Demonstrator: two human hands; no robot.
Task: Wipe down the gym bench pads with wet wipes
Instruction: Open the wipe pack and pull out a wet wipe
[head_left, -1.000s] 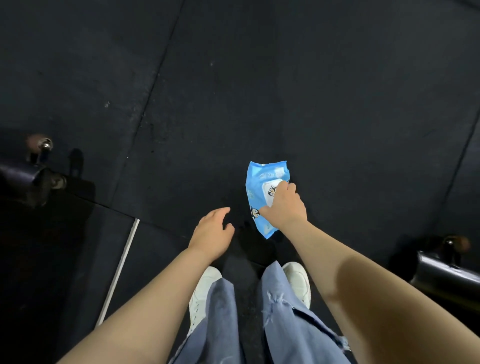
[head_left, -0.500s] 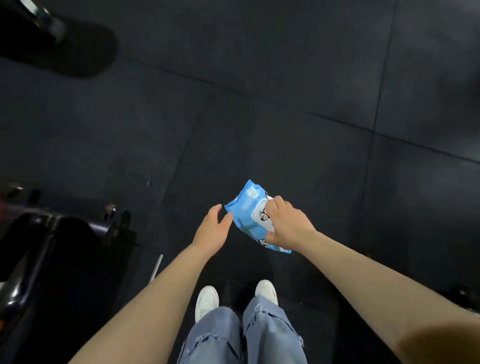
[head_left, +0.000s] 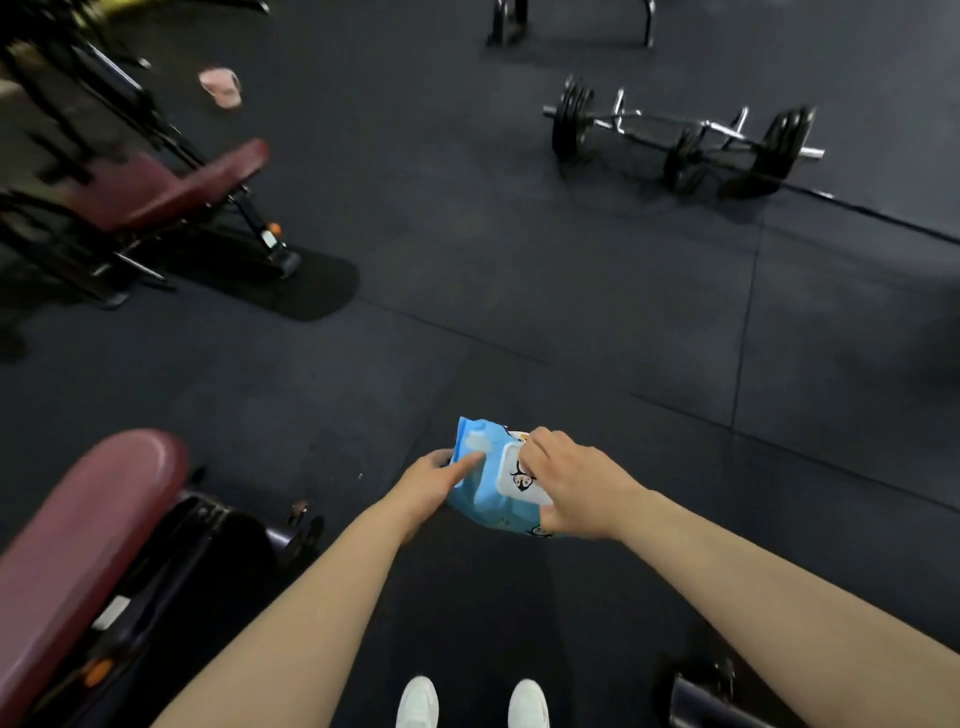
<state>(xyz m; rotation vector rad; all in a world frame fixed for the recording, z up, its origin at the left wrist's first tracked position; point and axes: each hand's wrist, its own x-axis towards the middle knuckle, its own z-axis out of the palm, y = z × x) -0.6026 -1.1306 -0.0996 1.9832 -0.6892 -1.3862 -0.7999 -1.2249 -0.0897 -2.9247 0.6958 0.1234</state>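
A blue pack of wet wipes (head_left: 485, 483) with a white lid flap is held in front of me above the dark floor. My left hand (head_left: 434, 480) holds the pack's left side, thumb on top. My right hand (head_left: 571, 480) grips its right side, fingertips curled at the top edge of the white flap. A dark red bench pad (head_left: 78, 540) lies at my lower left. A second dark red bench (head_left: 171, 182) stands further off at the upper left.
A loaded barbell (head_left: 680, 137) lies on the black rubber floor (head_left: 519, 312) at the upper right. A pink object (head_left: 222, 87) lies on the floor at the upper left. My white shoes (head_left: 418, 701) show at the bottom, with black equipment (head_left: 711, 699) at the lower right.
The view has tilted up, bringing the benches and barbell into sight. My left hand has closed onto the pack's left side, and the pack has turned flap-up between both hands.
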